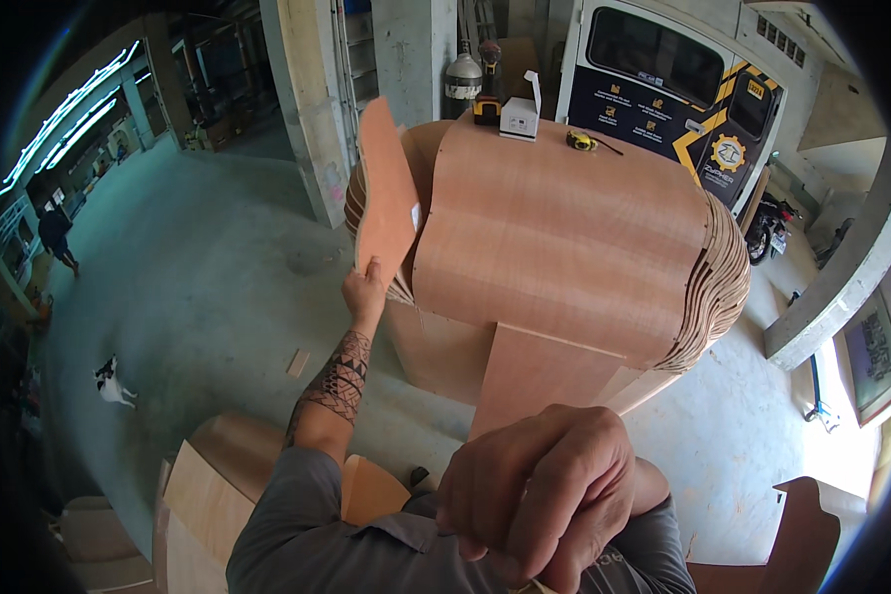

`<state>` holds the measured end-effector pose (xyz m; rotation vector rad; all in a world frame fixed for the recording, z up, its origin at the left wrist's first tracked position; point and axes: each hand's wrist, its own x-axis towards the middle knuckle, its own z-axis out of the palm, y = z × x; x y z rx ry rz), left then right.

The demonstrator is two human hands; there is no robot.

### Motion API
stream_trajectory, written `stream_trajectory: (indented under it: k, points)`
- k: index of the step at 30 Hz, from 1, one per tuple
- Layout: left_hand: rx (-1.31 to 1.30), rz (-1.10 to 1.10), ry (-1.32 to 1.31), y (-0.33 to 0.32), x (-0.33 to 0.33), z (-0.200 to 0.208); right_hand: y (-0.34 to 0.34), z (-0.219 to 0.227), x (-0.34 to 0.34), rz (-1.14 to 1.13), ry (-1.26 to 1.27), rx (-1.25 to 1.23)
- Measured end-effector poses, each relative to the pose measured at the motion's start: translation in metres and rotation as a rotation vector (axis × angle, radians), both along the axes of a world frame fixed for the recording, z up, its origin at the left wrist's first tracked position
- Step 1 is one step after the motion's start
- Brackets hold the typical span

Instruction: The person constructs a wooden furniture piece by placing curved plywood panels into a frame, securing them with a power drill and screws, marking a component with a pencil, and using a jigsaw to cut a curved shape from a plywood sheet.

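My left hand (364,295) grips the lower edge of a curved plywood panel (384,208), which stands tilted on edge at the left end of a plywood stack. A small white label (416,216) sits on the panel's edge. Right of it lies the large stack of bent plywood sheets (564,233), whose wavy layered ends show at the right. Close to the camera, my right hand (549,485) is raised with its fingers curled; whatever may be in them is hidden. Below the stack, a flat plywood board (540,371) slopes down behind that hand.
A cordless drill (487,84), a white open box (520,117) and a yellow tape measure (581,141) sit atop the stack. Behind stands a van (653,129). More plywood pieces (208,495) are at lower left. A black-and-white animal (115,384) and a walking person (57,233) are leftward.
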<state>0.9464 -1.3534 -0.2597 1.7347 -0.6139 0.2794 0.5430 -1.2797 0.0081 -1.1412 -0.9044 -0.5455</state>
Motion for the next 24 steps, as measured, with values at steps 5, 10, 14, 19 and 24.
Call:
stream_trajectory:
  k: [5, 10, 14, 19, 24]
  points:
    - [0.235, -0.045, 0.040, -0.036, 0.046, -0.057, -0.012, 0.032, 0.086, -0.017, 0.146, 0.075]
    - [0.155, -0.252, 0.018, -0.067, 0.035, -0.067, -0.048, 0.012, 0.155, -0.084, 0.018, -0.090]
    - [0.147, -0.369, -0.032, -0.057, 0.042, -0.075, -0.082, -0.034, 0.174, -0.565, 0.515, -0.385]
    - [0.099, -0.445, 0.044, -0.041, 0.036, -0.083, -0.135, -0.154, 0.211, -1.098, 0.978, -0.576]
    - [0.139, -0.438, 0.063, -0.036, 0.045, -0.037, -0.205, -0.217, 0.234, -1.249, 0.982, -0.461]
